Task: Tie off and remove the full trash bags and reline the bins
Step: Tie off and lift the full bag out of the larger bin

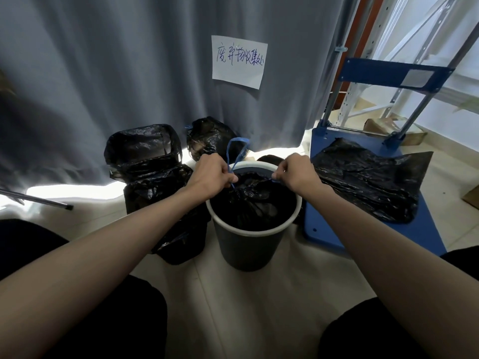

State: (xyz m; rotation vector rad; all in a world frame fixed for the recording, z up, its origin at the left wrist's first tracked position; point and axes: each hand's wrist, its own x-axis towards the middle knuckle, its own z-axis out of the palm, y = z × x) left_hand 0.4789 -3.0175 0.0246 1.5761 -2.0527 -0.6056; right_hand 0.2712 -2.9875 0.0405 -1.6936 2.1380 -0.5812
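A grey curtain (129, 73) closes off the back of the work area, with a handwritten paper sign (238, 62) pinned to it and a pale tiled floor (246, 294) below. The round bin (252, 244) stands on that floor directly in front of me and serves as the reference for all positions here.

Inside the bin sits the full black bag (252, 200), its mouth gathered toward the centre. My left hand (213, 174), over the bin's far left rim, has its fingers curled round the blue drawstring (237, 151), whose loop rises behind the bin. My right hand (298, 172), over the far right rim, pinches the other end of the same drawstring. Both hands are closed on the cord and nothing else.

Left of the bin stands a second bin (150, 182) draped in black plastic. Behind the bin, against the curtain, lies a tied bag (210, 138). Right of the bin is a blue trolley (363, 203) carrying loose black bags (368, 182).

Step in hand, as I judge it: cinching and tying off the bag's mouth. The next move calls for pulling the two cord ends apart until the neck closes, knotting them, then lifting the bag straight up clear of the rim. A fresh liner from the trolley would follow.
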